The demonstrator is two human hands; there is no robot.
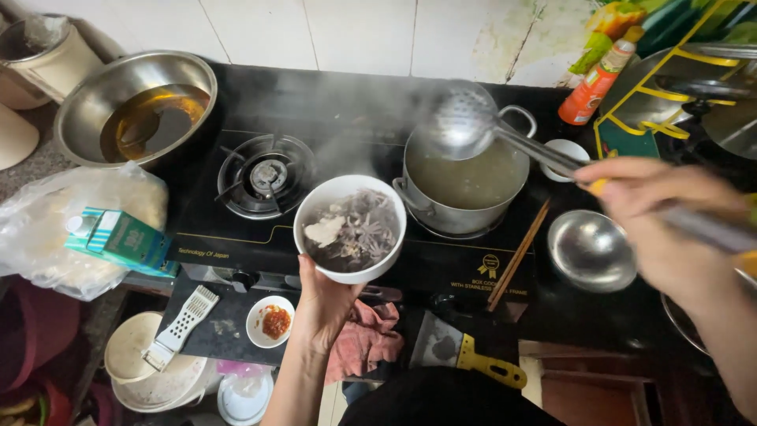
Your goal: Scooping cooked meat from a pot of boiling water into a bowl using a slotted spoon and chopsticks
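The left hand [319, 304] is cupping a white bowl [350, 228] of noodles from beneath, fingers curled up its side, holding it over the stove [236, 237] just beside the steaming pot [465, 185]. The right hand [658, 229] is gripping the long handle of a perforated ladle [461, 122], closed around it, with the scoop hovering above the pot's broth.

1. A small home kitchen: a black two-burner gas stove [315, 197] stands against a white tiled wall [315, 31].
2. A steaming pot of broth [465, 181] sits on one burner.
3. A bowl of oil [134, 106], a sauce bottle [599, 79] and a dish rack [678, 87] crowd the worktop [47, 162].
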